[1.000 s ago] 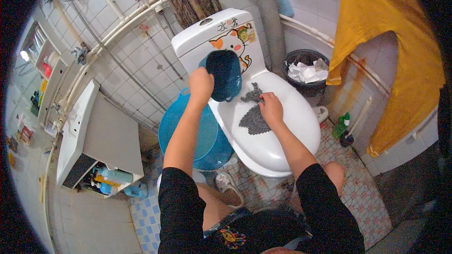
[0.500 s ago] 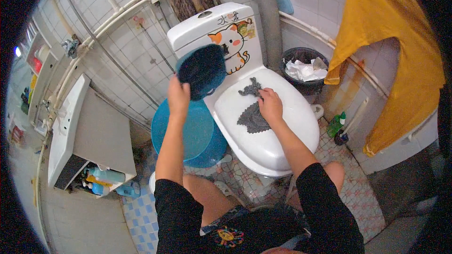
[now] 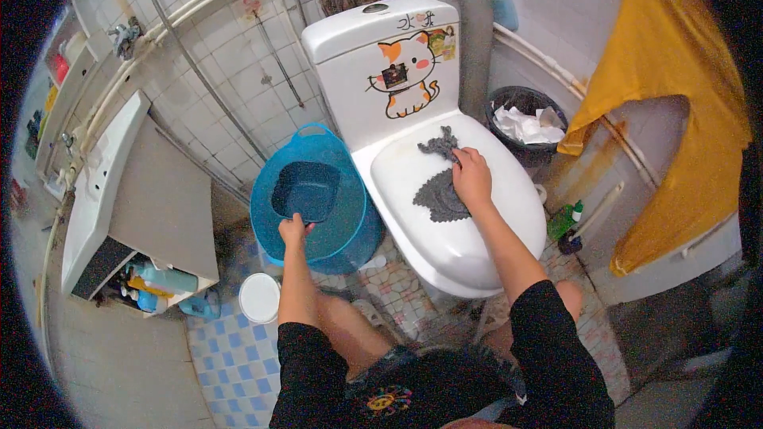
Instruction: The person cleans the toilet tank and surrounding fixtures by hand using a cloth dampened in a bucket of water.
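Note:
My left hand (image 3: 296, 229) grips the near edge of a small dark blue plastic basin (image 3: 308, 191). The basin is at the mouth of a large light blue bucket (image 3: 266, 222); I cannot tell whether it touches water. On the white toilet's closed lid (image 3: 477, 254) lies a dark grey cloth (image 3: 439, 195), part spread flat with a scalloped edge, part crumpled farther back. Whether it is one piece or two is unclear. My right hand (image 3: 473, 179) rests over its right side, fingers closed on the crumpled part.
Behind the lid rises the toilet tank (image 3: 342, 56) with a cat sticker. A black bin (image 3: 528, 139) of used paper stands right of it, near a hanging yellow garment (image 3: 675, 56) and a green bottle (image 3: 563, 219). At left are a washbasin cabinet (image 3: 159, 191) and a white lidded tub (image 3: 260, 299).
My left hand has lowered the dark blue basin from beside the tank to the bucket's mouth. My right hand stays at the cloth. The view has shifted slightly.

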`<state>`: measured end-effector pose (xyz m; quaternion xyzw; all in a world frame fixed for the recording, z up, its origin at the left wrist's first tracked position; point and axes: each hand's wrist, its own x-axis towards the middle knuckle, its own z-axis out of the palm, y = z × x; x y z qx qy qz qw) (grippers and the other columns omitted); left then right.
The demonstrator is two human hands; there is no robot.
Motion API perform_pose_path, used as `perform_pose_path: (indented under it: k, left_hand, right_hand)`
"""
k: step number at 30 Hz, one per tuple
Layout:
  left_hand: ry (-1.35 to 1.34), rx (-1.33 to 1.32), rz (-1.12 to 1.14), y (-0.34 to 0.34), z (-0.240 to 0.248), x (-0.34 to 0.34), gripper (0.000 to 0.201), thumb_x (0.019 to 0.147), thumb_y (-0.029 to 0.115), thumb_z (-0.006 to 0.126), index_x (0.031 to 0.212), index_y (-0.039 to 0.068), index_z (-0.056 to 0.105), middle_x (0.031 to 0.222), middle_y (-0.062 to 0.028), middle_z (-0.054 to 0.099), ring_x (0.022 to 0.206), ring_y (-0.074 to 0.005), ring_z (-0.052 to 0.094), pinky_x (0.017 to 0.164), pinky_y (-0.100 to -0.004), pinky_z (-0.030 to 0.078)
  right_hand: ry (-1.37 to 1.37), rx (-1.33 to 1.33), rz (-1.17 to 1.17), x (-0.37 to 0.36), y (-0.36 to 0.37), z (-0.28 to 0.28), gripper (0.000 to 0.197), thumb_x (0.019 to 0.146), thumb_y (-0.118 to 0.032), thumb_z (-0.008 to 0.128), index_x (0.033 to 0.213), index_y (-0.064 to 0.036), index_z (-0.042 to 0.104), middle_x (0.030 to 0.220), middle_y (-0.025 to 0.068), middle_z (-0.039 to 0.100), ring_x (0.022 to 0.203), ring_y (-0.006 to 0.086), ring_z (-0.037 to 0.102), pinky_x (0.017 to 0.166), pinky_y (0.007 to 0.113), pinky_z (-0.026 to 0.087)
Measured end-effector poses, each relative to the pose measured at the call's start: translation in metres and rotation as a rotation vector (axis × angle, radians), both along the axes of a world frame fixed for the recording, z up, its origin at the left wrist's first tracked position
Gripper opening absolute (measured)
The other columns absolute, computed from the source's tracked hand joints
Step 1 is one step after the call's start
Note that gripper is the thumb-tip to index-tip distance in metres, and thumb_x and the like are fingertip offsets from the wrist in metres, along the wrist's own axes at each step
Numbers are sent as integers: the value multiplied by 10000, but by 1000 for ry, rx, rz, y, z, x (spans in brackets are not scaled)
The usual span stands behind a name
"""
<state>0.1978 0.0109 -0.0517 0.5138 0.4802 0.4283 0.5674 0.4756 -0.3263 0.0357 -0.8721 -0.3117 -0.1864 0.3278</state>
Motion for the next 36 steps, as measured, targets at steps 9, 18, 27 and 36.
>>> perform_pose_path:
  k: [9,18,27,36]
  left_hand:
    - [793,451,-126,-33,24,33,644,814,352,700,1210,-113,497,1377,-371,357,1270,-497,386,1069,-523,333]
    - [547,945,-650,-186,78,118,479,849,242,653,1241,-9,537,1395,-277,430,1340,-484,323,1119,-520,264]
    - [483,1029,-685,-229,84,151,585,875,371,608,1313,-6,518,1452,-280,348,1392,-445,251,1089,-655,172]
    - [587,958,-811,-221,93,149,666,840,396,632,1371,30,468,1486,-291,274,1415,-440,192,1102,-639,149]
  right_hand:
    - [42,-21,25,1,-1,4,371,818,-158,678,1179,-94,627,1235,98,540,1118,298,528,948,425,445]
    - [-130,-183,175,-1,18,34,590,806,-277,718,1321,-70,519,1421,242,392,1295,411,398,1078,482,333]
    - [16,-267,295,48,75,20,342,866,-273,642,1075,-5,679,1249,189,602,1166,348,555,956,420,468]
    - [-104,-162,490,37,80,18,175,807,-151,681,951,-66,732,1091,79,679,1002,283,603,887,375,491]
